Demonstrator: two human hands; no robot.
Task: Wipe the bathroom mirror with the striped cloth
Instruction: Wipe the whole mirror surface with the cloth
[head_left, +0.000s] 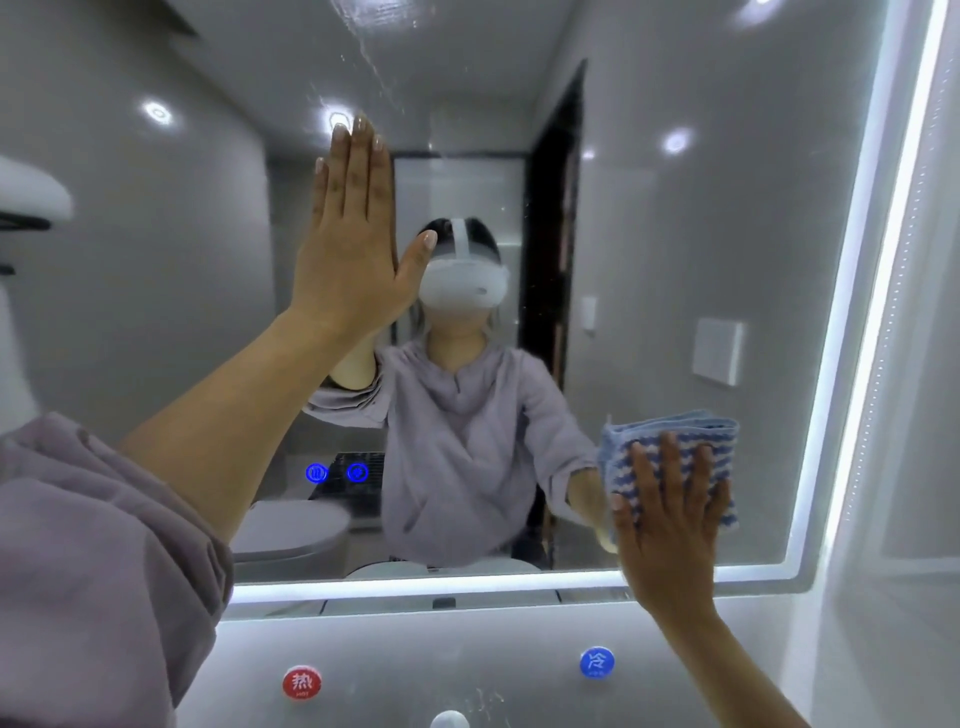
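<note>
At the mirror's lower right corner, right hand (670, 514): flat and fully open, fingers straight and spread, palm pressing the striped cloth (675, 423) against the glass; nothing is gripped
Striped cloth: folded blue-and-white pad, trapped between that palm and the mirror (701, 234); its upper and left edges show beyond the fingertips, and its lower edge sits just above the bottom frame
Left hand (348, 244): open, fingers straight and together pointing up, thumb apart; laid against the glass upper left of centre, well apart from the cloth; holds nothing
Left arm: bare forearm (234, 405) rises from a rolled lilac sleeve (104, 571) at lower left and covers part of the reflection
Mirror surface: wall-mounted glass with a lit strip (467, 584) along the bottom and right edges; two round blue touch icons (317, 473) glow low on the left; pale smears (374, 57) run across the top
Reflection: person in a lilac top wearing a white headset (462, 283), a toilet (291, 530), a dark doorway (553, 260), a white wall plate (717, 351)
Below the mirror: grey panel (441, 654) with a red button (302, 682) at left and a blue button (597, 662) at right, each bearing a white character
</note>
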